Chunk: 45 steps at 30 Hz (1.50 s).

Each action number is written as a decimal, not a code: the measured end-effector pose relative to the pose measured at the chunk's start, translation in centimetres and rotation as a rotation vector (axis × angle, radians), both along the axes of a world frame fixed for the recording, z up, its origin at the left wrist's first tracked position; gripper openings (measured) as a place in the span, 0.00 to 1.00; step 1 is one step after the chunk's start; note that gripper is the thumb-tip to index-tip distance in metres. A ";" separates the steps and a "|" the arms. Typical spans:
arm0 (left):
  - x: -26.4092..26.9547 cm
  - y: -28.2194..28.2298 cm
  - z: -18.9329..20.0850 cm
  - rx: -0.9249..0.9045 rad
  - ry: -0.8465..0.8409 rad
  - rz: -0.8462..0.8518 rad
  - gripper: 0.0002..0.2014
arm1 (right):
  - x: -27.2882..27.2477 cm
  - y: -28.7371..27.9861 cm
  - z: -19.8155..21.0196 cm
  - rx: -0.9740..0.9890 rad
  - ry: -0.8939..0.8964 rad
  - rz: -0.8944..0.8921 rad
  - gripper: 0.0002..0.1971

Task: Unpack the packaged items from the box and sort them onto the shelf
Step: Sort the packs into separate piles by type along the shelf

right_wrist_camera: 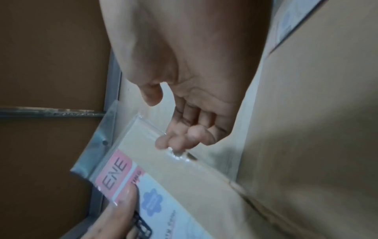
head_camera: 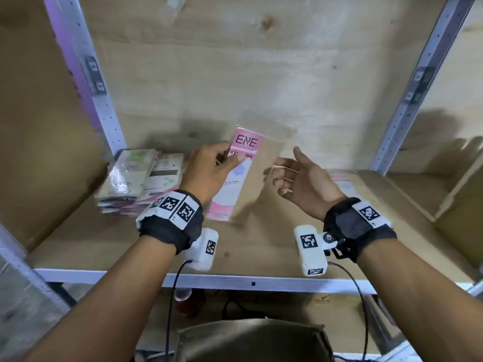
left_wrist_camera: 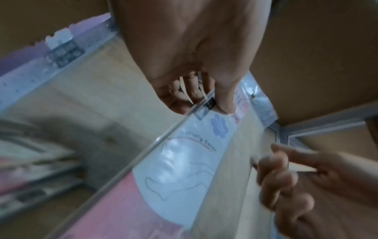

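Above the shelf board [head_camera: 261, 246], the left hand [head_camera: 209, 173] pinches a clear packet [head_camera: 240, 173] with a pink ENE label. Right of the packet, the right hand [head_camera: 300, 178] is loosely open, its fingertips [right_wrist_camera: 175, 142] touching the packet's edge. A stack of packets [head_camera: 141, 176] lies left of it.

Black wristbands [head_camera: 171, 228], white tagged, seemingly wired cameras [head_camera: 311, 249].

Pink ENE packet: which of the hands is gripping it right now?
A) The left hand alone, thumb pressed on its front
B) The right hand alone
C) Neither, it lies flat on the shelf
A: the left hand pinches the pink ENE packet near its top with the thumb on the label, while the right hand is open beside it, its fingers curling round nothing.
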State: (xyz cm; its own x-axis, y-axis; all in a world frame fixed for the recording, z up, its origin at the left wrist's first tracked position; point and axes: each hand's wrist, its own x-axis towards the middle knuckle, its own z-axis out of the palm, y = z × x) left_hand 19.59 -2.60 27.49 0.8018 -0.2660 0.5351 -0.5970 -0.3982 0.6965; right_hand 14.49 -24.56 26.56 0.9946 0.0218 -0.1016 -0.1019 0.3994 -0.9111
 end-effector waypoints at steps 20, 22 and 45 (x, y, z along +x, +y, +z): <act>5.8 -3.3 -6.1 -0.314 0.472 0.226 0.15 | -2.2 -7.7 -5.9 -0.612 0.042 0.029 0.10; 6.0 -3.1 -6.3 -0.263 0.479 0.250 0.17 | -2.3 -8.1 -6.1 -0.624 0.044 0.040 0.11; 3.7 -1.0 -5.7 -0.355 0.813 -0.003 0.18 | -3.1 -7.2 -6.2 -0.599 0.026 0.106 0.11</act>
